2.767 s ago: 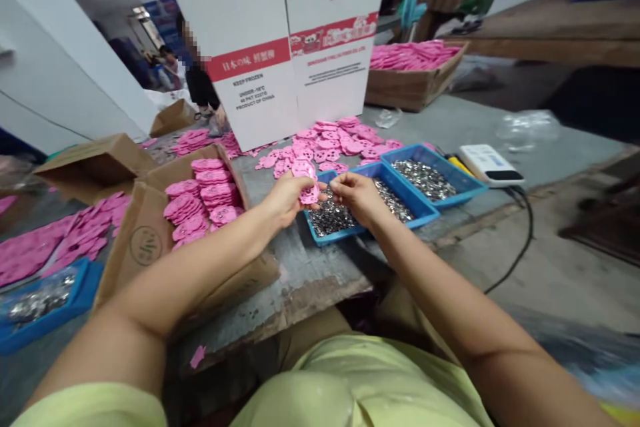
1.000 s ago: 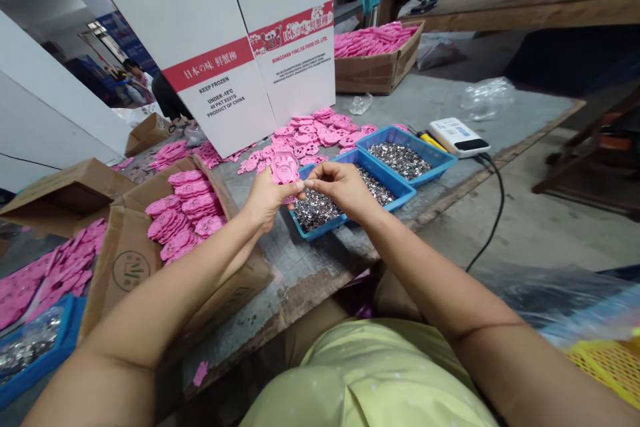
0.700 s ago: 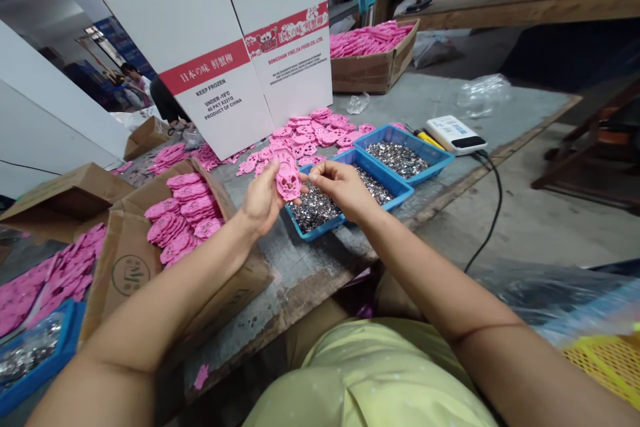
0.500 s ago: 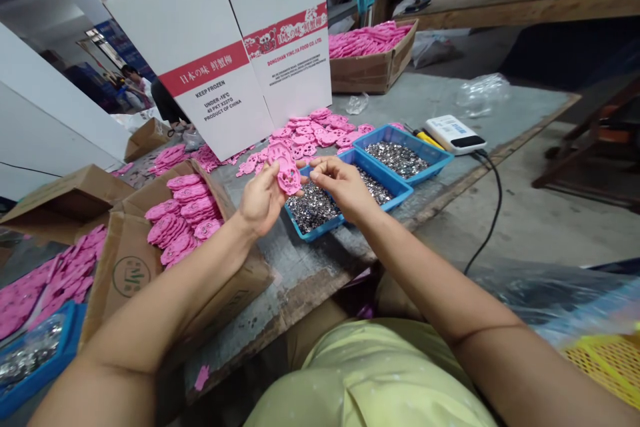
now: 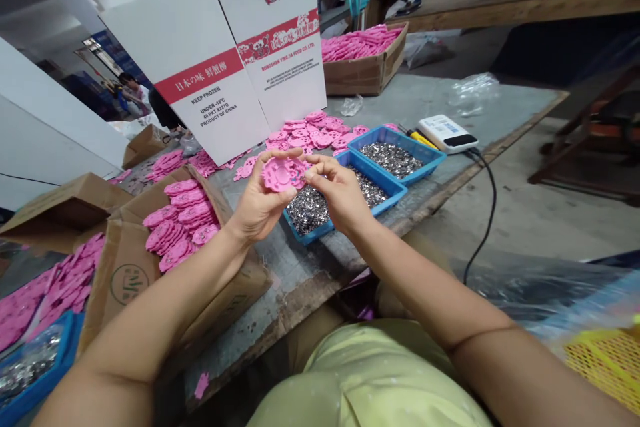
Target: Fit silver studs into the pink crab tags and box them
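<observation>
My left hand [image 5: 255, 203] grips a pink cut-out piece [image 5: 280, 175] by its edges, fingers along the top and thumb underneath. The piece has a round hollow and several small holes. At its right end, my right hand [image 5: 343, 193] is closed in a pinch against it; whatever lies between thumb and forefinger is too small to make out. Just below the hands stands a blue tray [image 5: 395, 203] of small shiny metal parts. A second blue tray [image 5: 434, 165] with similar parts sits behind it. Loose pink pieces [image 5: 315, 133] are heaped beyond the hands.
An open carton [image 5: 117, 240] of stacked pink pieces stands at left, with another blue tray [image 5: 75, 333] below it. White printed cardboard [image 5: 220, 67] rises behind. To the right are a white scale-like device [image 5: 445, 132], its black cable [image 5: 493, 227] and a yellow-handled tool [image 5: 423, 139].
The pink piece has been turned from upright to roughly level, its hollow now facing me. My right hand has moved slightly left and down, onto its right end.
</observation>
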`<state>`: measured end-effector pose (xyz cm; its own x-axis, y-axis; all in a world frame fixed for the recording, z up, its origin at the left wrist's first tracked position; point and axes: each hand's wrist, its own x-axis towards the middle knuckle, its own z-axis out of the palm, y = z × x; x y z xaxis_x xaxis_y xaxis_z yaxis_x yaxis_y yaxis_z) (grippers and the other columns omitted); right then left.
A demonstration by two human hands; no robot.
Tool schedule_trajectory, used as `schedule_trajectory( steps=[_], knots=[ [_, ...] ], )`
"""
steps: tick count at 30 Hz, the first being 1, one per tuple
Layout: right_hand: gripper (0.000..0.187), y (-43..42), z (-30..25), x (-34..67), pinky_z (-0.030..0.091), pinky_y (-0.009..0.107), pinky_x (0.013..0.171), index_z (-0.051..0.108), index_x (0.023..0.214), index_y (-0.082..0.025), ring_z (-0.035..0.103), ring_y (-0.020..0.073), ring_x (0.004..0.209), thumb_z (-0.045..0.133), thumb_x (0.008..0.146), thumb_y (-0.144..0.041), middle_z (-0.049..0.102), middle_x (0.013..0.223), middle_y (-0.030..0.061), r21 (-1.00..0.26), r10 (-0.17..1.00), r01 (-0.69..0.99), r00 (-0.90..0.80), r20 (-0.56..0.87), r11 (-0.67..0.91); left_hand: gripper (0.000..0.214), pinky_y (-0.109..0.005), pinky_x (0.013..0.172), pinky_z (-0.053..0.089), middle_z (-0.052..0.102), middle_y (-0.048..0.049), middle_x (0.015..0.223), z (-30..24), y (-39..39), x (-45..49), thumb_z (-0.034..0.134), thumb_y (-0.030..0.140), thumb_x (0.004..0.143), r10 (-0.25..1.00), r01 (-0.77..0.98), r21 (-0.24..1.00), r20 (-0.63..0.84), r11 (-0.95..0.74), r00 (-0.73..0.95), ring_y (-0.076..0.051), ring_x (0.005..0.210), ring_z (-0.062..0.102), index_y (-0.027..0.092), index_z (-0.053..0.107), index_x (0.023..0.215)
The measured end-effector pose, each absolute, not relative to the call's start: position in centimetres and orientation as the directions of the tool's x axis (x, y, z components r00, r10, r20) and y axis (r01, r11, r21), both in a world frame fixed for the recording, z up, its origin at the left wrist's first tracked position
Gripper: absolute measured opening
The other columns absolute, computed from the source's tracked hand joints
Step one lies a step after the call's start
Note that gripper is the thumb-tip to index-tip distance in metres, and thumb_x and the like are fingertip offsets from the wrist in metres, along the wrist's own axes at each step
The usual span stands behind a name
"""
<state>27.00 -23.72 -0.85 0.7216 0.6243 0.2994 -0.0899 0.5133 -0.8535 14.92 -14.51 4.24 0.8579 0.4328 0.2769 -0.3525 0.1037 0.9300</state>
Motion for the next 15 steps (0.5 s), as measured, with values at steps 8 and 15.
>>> schedule_trajectory(
  steps=[8,15],
  knots=[
    [0.017,-23.8,0.3,26.1,0.036,0.052,0.119,0.068,0.065,-0.023,0.058,0.0292,0.128,0.079,0.072,-0.034,0.07,0.119,0.0077,-0.832,0.634,-0.137,0.716,0.291,0.537,0.054,-0.046,0.12,0.045,0.069,0.0005,0.137,3.9,-14.3,15.1,0.095,0.016,0.067,0.428,-0.406,0.914,0.371,-0.009,0.824,-0.023,0.136,0.059,0.032,0.064,0.11],
    [0.014,-23.1,0.1,26.1,0.037,0.05,0.118,0.067,0.063,-0.023,0.059,0.0278,0.124,0.077,0.073,-0.027,0.07,0.109,0.0063,-0.841,0.646,-0.145,0.711,0.277,0.521,0.055,-0.045,0.12,0.042,0.069,-0.001,0.134,4.5,-15.4,15.1,0.097,0.021,0.065,0.494,-0.381,0.924,0.333,-0.004,0.803,-0.025,0.141,0.056,0.031,0.062,0.106]
  ],
)
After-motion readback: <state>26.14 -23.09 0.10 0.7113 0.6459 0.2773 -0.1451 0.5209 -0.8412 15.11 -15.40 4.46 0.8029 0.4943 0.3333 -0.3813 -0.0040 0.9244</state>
